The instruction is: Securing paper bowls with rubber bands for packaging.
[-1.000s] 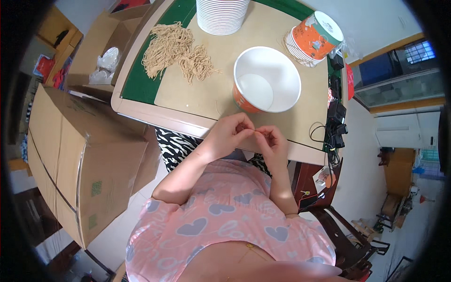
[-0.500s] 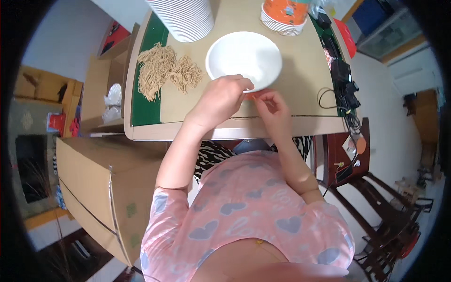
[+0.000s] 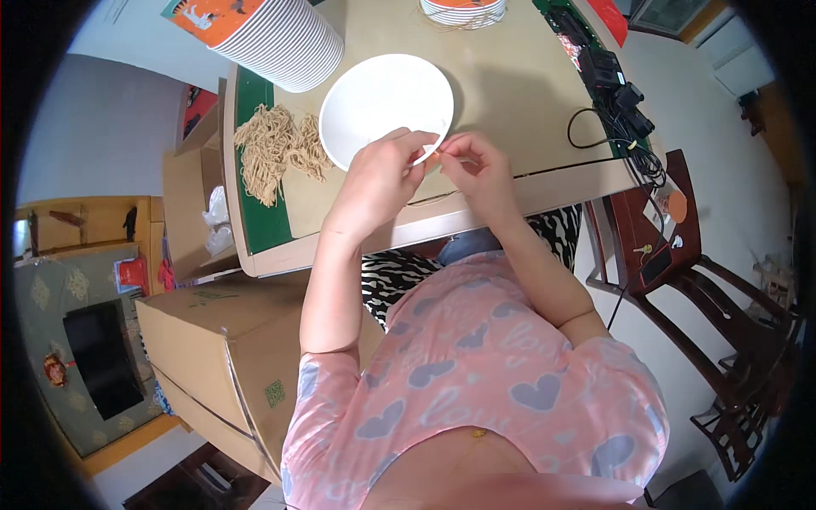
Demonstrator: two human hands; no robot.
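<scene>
A white-lined paper bucket (image 3: 387, 102) with a rolled rim stands tilted near the table's front edge, its open mouth facing up. My left hand (image 3: 378, 178) pinches the near part of that rim, fingers bent over it. Right beside it, my right hand (image 3: 480, 174) has thumb and forefinger pressed together at the outside of the rim. Whatever lies between those fingertips is too small to make out. To the left of the bucket are two loose heaps of tan cord, a larger tangled heap (image 3: 265, 153) and a smaller heap (image 3: 308, 151).
A tall leaning stack of nested paper buckets (image 3: 289, 47) stands at the back left. More stacked buckets (image 3: 463, 15) with cord round them are at the far edge. Black adapters and cables (image 3: 603, 76) line the table's right side. A cardboard box (image 3: 246, 340) stands at lower left.
The head view has shifted and turned, so the tabletop appears rotated. Both hands stay at the bucket's rim, now closer to its right side.
</scene>
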